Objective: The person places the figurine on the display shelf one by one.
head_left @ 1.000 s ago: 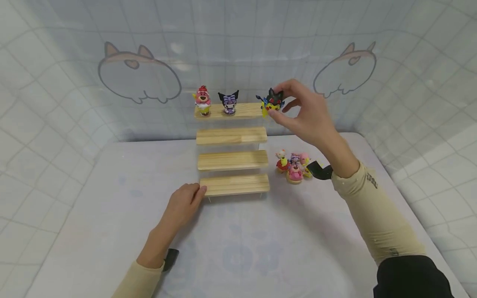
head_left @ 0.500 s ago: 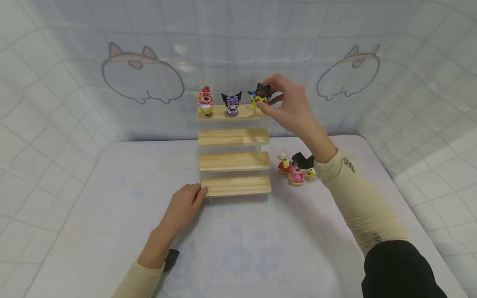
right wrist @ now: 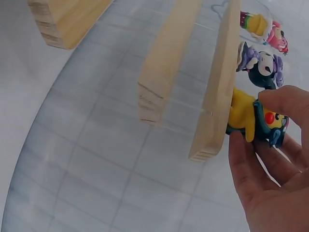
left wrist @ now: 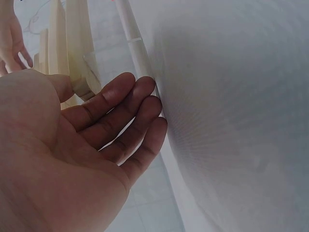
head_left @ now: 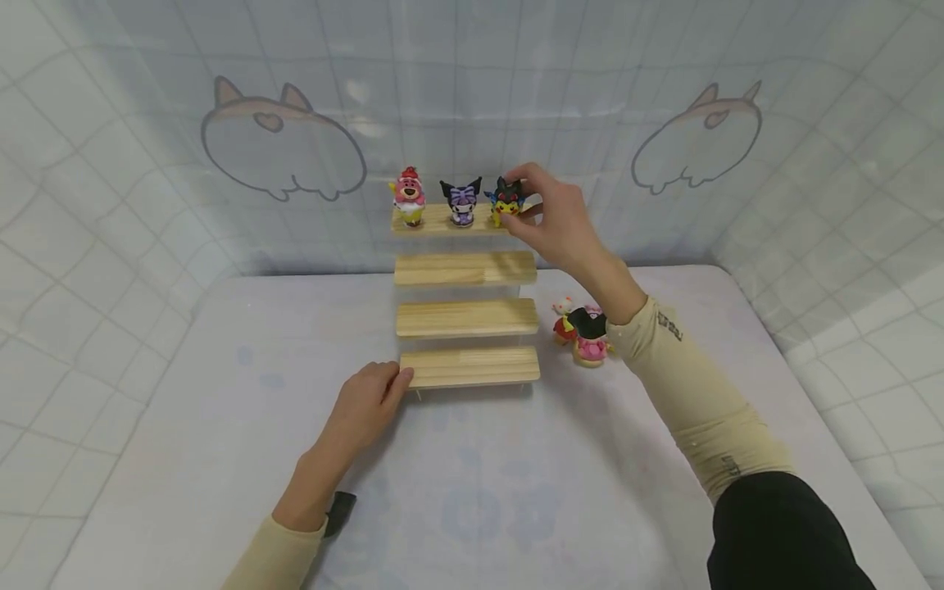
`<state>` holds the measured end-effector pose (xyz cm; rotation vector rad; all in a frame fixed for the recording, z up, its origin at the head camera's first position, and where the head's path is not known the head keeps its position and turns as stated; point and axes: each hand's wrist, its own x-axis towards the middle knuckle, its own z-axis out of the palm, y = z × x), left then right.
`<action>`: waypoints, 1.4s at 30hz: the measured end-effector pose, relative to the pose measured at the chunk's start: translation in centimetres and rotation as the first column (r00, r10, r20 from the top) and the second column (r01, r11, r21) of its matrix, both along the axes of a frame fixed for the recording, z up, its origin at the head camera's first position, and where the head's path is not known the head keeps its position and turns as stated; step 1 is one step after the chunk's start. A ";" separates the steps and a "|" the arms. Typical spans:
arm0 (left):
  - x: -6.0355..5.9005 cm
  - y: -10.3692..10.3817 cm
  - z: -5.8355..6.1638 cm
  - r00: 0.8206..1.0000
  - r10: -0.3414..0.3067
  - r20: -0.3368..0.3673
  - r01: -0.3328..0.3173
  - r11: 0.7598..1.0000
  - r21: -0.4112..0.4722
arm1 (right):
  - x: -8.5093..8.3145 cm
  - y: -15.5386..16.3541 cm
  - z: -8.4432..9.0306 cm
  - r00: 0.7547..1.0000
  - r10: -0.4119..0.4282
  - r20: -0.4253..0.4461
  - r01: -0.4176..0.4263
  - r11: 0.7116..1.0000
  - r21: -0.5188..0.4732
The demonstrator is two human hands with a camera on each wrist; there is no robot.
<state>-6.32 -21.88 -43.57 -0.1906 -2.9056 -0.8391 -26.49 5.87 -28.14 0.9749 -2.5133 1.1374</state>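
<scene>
Pale sheeting [head_left: 501,98], printed with a tile grid, is hanging behind and to both sides of a cloth-covered table [head_left: 472,475], and two cartoon animal outlines [head_left: 283,156] are showing on its back wall, one toward either side. Near the middle of the table a stepped wooden rack [head_left: 465,270] of four planks is standing. On its top plank [head_left: 436,218] a pink bear figure [head_left: 410,201] with a red cap is standing at the left end, and a purple figure [head_left: 462,205] with black ears is standing next to it, a small gap lying between them.

The right hand [head_left: 556,217] is gripping a yellow figure [head_left: 506,210] in a dark eared hood — thumb on one side, fingers on the other — and is holding it upright at the right end of that plank (whether its base is quite touching the wood is hard to tell). Down at the lowest plank [head_left: 472,367] the left hand [head_left: 369,406] is holding the left end between its thumb and loosely curled fingers.

Right of the rack a cluster of figures [head_left: 590,351] is standing close together on the cloth, and a black piece [head_left: 587,322] at the right wrist is partly hiding it. Cream sleeves [head_left: 693,393] are covering both forearms.
</scene>
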 end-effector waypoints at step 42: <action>0.4 0.4 0.9 1.000 0.008 0.028 -0.008 1.000 -0.009 | 6.4 7.5 -4.4 0.984 -0.179 0.022 0.180 0.983 -0.025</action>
